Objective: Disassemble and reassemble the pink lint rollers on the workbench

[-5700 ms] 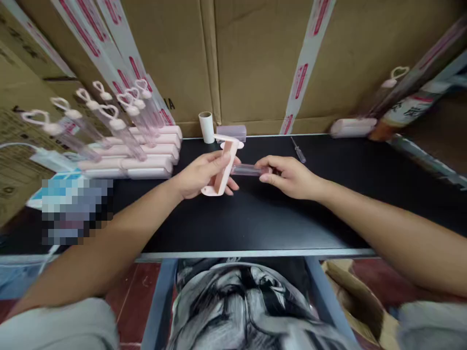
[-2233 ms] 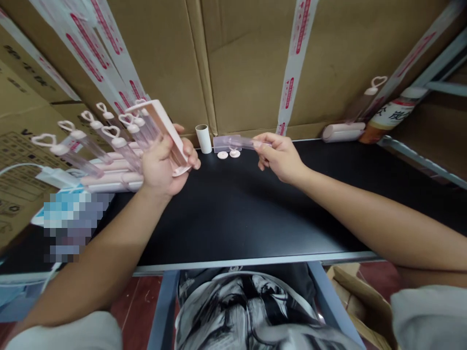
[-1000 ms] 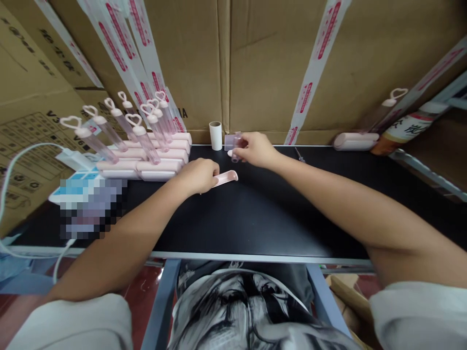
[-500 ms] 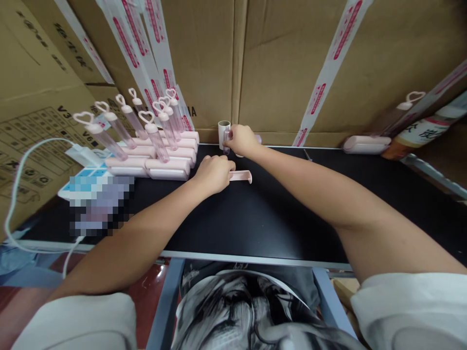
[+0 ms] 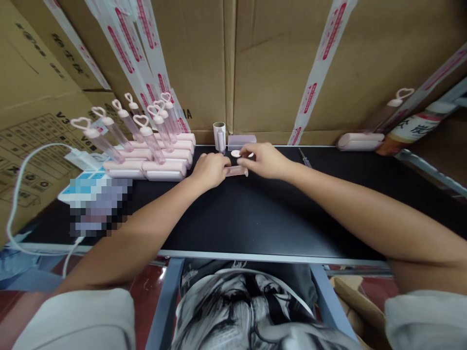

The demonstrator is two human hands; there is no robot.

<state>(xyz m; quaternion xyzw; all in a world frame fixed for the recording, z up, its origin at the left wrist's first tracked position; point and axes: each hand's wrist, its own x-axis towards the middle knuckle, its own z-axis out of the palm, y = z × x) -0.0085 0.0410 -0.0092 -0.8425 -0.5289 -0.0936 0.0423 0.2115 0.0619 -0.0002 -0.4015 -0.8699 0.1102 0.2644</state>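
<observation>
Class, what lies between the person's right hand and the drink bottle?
In the head view: a screwdriver and, beside the bottle, a rounded pale-pink case with a heart-topped tube.

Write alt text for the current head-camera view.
A person's left hand holds a pink trough-shaped part over a black tabletop, the right hand close by. Behind, a clear tube stands before a white tube; heart-topped pink units stand at left.
</observation>
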